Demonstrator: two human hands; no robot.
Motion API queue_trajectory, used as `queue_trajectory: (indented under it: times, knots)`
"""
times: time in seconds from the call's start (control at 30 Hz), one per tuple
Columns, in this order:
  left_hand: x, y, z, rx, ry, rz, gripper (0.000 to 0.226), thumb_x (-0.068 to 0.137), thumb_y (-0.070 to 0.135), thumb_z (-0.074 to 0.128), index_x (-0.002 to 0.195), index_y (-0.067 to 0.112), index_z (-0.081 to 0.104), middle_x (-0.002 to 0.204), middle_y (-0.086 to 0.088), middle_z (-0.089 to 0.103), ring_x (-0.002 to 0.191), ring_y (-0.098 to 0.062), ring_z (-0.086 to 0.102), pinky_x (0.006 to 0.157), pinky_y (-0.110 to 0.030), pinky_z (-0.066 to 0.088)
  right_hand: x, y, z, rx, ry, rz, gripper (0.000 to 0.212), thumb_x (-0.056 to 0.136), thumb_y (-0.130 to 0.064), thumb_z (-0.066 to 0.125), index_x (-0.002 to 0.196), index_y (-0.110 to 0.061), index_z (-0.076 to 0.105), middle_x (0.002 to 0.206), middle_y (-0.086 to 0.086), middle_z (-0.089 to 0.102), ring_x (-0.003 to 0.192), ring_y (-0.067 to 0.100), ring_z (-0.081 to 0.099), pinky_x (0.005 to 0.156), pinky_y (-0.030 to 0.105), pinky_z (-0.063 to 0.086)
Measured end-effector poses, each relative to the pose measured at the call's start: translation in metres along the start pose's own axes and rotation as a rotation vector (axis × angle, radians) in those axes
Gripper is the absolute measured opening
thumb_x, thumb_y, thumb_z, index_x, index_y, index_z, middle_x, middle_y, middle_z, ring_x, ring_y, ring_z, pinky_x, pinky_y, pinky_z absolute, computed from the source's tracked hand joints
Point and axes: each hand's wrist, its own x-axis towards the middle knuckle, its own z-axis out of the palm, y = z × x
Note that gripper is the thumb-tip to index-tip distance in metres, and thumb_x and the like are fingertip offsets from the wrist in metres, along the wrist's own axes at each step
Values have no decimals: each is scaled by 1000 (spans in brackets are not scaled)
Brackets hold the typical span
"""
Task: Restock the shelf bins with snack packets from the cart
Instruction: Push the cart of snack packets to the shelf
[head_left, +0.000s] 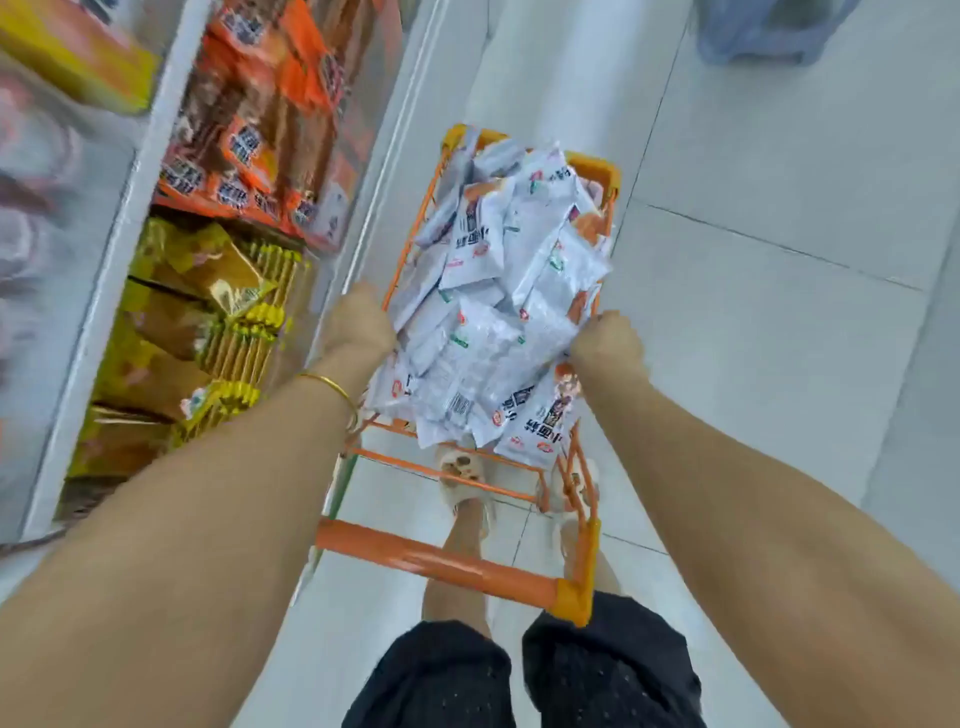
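Heaped white snack packets (498, 291) inside orange cart (597, 171), between 2 clenched hands: left hand (358, 325) gripping cart's left rim, right hand (605, 340) gripping right rim.

White snack packets (498, 312) heap high in the orange cart (436, 564), beside stocked shelf bins (358, 156).

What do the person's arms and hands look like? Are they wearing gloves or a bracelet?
No gloves, and no sleeves in view: both arms are bare all the way down to the left hand and the right hand. The only thing worn is a thin gold bangle round the left wrist. The right wrist has nothing on it. The picture is too blurry to tell about rings.
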Motion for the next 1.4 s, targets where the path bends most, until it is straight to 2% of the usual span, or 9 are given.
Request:
queue_trajectory:
  times: [0.1, 0.17, 0.33, 0.5, 0.73, 0.93, 1.07, 1.17, 1.4]
  knots:
    - [17, -3, 5, 11, -59, 42, 35, 89, -6, 39, 121, 1, 52, 125, -25, 53, 112, -40, 51, 90, -40, 42, 9, -1, 2, 143, 44, 68, 13, 81, -9, 48, 70, -17, 49, 86, 10, 62, 80, 31, 62, 85, 40, 50]
    - [23, -5, 6, 6, -51, 98, 31, 88, -4, 42, 113, 1, 59, 115, -23, 59, 103, -39, 55, 81, -35, 43, 15, 0, 4, 253, 69, 104, 18, 82, -11, 48, 65, -17, 47, 86, 13, 67, 78, 35, 66, 81, 45, 55]
    - [35, -9, 1, 18, -9, 167, 31, 85, -6, 46, 106, 2, 66, 105, -22, 65, 98, -37, 58, 79, -35, 46, 23, -3, -3, 135, 113, 91, 11, 89, -11, 48, 83, -14, 56, 92, 9, 63, 89, 30, 62, 80, 36, 49]
    - [51, 6, -5, 63, -2, 233, 29, 83, -9, 46, 96, 6, 66, 101, -23, 66, 96, -37, 59, 75, -33, 44, 37, -19, -12, -19, 158, 63, 14, 86, -5, 44, 83, -16, 52, 86, 4, 56, 79, 27, 53, 72, 30, 41]
    - [83, 64, -13, 219, 47, 366, 46, 83, -8, 38, 123, 10, 52, 101, -20, 63, 91, -40, 59, 72, -41, 47, 73, -38, -53, -104, 198, -4, 16, 83, -2, 42, 86, -16, 49, 86, 4, 52, 78, 27, 46, 69, 29, 34]
    - [113, 117, -16, 287, 41, 467, 48, 88, -3, 35, 131, 15, 41, 97, -20, 62, 85, -40, 59, 70, -42, 50, 115, -55, -89, -204, 241, -74, 17, 81, -1, 40, 77, -17, 45, 85, 7, 52, 78, 28, 46, 67, 30, 33]
    - [132, 151, -22, 391, 50, 460, 51, 88, -4, 37, 137, 10, 33, 94, -20, 60, 73, -33, 51, 60, -38, 40, 144, -73, -107, -257, 298, -137, 24, 81, 1, 40, 88, -14, 57, 101, 13, 64, 88, 35, 58, 68, 31, 38]
    - [148, 175, -26, 444, 75, 443, 55, 90, -3, 36, 143, 9, 27, 95, -21, 60, 80, -36, 55, 61, -37, 39, 164, -88, -122, -289, 331, -161, 30, 84, 2, 39, 103, -8, 59, 107, 15, 64, 101, 37, 59, 72, 32, 38]
    - [195, 229, -48, 430, 58, 428, 47, 87, -6, 37, 134, 3, 34, 103, -23, 61, 91, -41, 59, 63, -39, 38, 212, -137, -162, -337, 336, -158, 28, 83, 5, 41, 100, -7, 60, 106, 16, 63, 100, 38, 59, 71, 34, 39]
